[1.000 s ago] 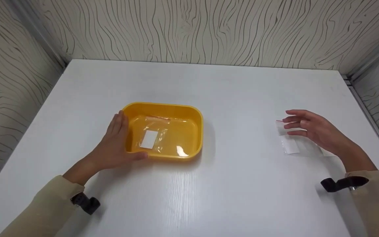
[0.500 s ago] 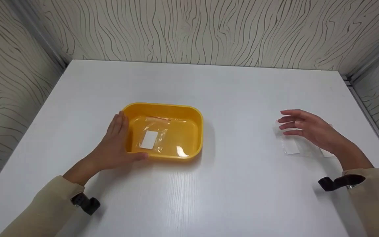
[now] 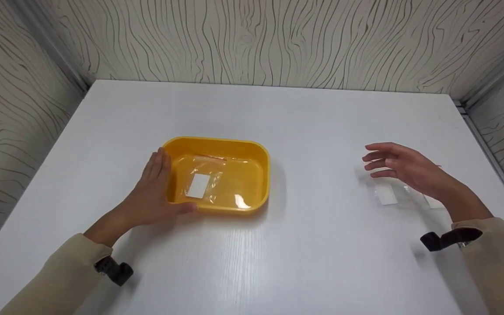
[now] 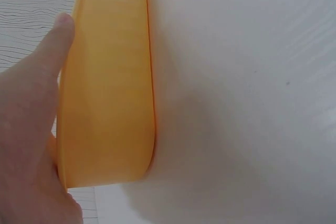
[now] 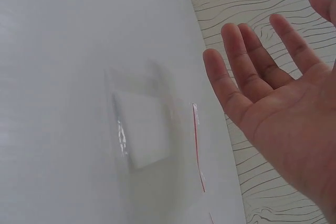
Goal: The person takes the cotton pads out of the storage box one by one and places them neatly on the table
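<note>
My left hand (image 3: 149, 197) lies against the left end of a yellow plastic tray (image 3: 260, 175), its fingers straight along the side and the thumb on the near rim. In the left wrist view the thumb touches the rim above the tray's outer wall (image 4: 110, 77). Inside the tray is a clear zip-lock bag (image 3: 215, 179) holding a white card. At the right, my right hand (image 3: 414, 168) hovers with loosely bent, spread fingers and holds nothing. Below it lie clear zip-lock bags (image 5: 149, 129) with red strips and white cards, partly covered by the hand in the head view.
Both the tray and the bags rest on a white table (image 3: 313, 245). Wood-patterned panels (image 3: 252, 39) stand behind it and at both sides. Each sleeve carries a black wrist camera (image 3: 451, 240).
My right hand has moved a little to the left above the bags, uncovering more of the farther right one. The left hand and the tray have stayed put.
</note>
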A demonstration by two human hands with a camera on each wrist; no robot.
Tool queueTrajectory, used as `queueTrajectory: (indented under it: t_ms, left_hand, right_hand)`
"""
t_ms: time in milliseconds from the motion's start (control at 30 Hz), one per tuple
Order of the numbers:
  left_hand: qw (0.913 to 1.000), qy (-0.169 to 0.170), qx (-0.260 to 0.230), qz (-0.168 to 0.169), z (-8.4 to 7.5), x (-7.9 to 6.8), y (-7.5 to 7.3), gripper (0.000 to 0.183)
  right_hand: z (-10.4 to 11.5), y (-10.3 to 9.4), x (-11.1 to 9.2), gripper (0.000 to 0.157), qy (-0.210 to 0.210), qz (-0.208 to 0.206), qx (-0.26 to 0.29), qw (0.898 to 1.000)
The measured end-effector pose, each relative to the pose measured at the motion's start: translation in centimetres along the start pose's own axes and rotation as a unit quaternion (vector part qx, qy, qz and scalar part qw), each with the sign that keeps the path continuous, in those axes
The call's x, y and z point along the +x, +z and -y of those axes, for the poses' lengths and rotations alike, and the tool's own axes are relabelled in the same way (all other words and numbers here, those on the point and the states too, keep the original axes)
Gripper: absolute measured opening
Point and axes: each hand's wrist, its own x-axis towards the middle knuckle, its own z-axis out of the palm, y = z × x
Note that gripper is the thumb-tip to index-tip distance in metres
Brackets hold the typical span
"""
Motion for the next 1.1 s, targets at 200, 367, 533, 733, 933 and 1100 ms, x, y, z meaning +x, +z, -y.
queueTrajectory:
  t_ms: [200,367,533,733,933,1100]
  left_hand:
    - [1.0000,0.003,0.002,0.001,0.0,0.0,0.0,0.137]
    - [1.0000,0.005,0.004,-0.002,-0.1,0.1,0.0,0.137]
    - [0.9999,0.013,0.007,-0.005,-0.1,0.1,0.0,0.136]
    - [0.9999,0.011,0.003,-0.005,-0.1,0.1,0.0,0.137]
    - [1.0000,0.003,0.001,-0.002,0.0,0.0,0.0,0.138]
    - [1.0000,0.006,0.002,-0.002,0.1,0.0,0.0,0.138]
  right_hand:
    - [0.3,0.5,0.7,0.048,0.002,0.007,-0.006,1.000]
    - [0.4,0.8,1.2,0.047,0.010,0.007,-0.007,1.000]
    - [0.5,1.1,1.7,0.048,0.002,0.012,-0.006,1.000]
    - [0.9,1.2,2.3,0.048,-0.010,0.019,-0.003,1.000]
    - [1.2,1.4,2.8,0.047,-0.005,0.022,-0.001,1.000]
    - [1.6,1.8,3.4,0.049,-0.007,0.028,0.000,1.000]
